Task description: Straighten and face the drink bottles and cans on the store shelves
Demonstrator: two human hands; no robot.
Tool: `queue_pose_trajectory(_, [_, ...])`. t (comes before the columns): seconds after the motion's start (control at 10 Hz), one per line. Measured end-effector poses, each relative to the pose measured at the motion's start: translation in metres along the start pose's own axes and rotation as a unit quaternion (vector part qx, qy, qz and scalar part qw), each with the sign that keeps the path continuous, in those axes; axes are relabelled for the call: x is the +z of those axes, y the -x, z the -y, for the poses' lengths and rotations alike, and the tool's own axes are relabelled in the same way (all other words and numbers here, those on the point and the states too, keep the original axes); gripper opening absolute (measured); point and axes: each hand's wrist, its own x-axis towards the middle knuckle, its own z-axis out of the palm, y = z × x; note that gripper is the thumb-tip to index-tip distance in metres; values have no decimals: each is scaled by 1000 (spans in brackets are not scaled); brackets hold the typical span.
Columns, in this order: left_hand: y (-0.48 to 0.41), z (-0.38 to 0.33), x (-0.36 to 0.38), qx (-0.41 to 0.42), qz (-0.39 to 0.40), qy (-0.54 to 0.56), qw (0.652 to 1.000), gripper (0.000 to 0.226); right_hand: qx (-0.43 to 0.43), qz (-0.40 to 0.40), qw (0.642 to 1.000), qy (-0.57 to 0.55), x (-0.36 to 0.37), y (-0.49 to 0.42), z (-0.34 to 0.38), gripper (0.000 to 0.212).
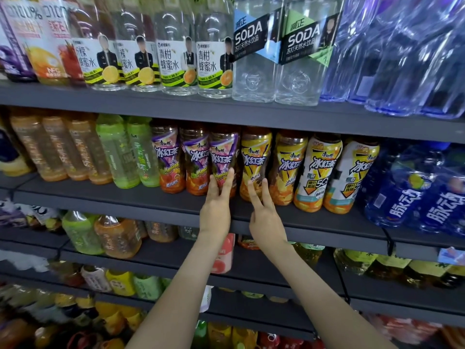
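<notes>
Left hand [216, 200] grips purple-label bottle [222, 157]. Right hand [265, 220], fingers [253, 195] straight, touches yellow-label bottle [255, 157] at 3 o'clock. Lower shelves [151, 260] appear undone.

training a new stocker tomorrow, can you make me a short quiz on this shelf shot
1. True or false: the left hand grips a purple-labelled plastic iced tea bottle.
2. The right hand touches, with straight fingers: A) a clear square soda bottle B) a yellow-labelled plastic iced tea bottle C) a blue water bottle.
3. How many purple-labelled iced tea bottles stand at the front of that dark grey metal shelf?
Key: 1 true; 2 B; 3 three.
</notes>
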Motion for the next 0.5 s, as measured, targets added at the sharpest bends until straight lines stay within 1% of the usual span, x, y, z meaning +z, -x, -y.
queue_pose_trajectory(0.1, [0,0,0,-3,0,-13,1000,83,7,14,1000,21,7,-4,-1,82])
queue_pose_trajectory(0.2, [0,-3,0,-9,3,-17,1000,84,0,23,998,61,10,-9,1,77])
queue_pose_trajectory(0.3, [6,-12,-6,-24,1,-23,999,81,24,43,999,12,5,-8,6,77])
queue_pose_trajectory(0.4, [17,-17,-9,-34,4,-24,999,71,14,39,999,3,-4,8,11,75])
queue_pose_trajectory(0.5, [36,-27,-13,-33,19,-23,999,62,10,8,999,-34,-23,31,15,62])
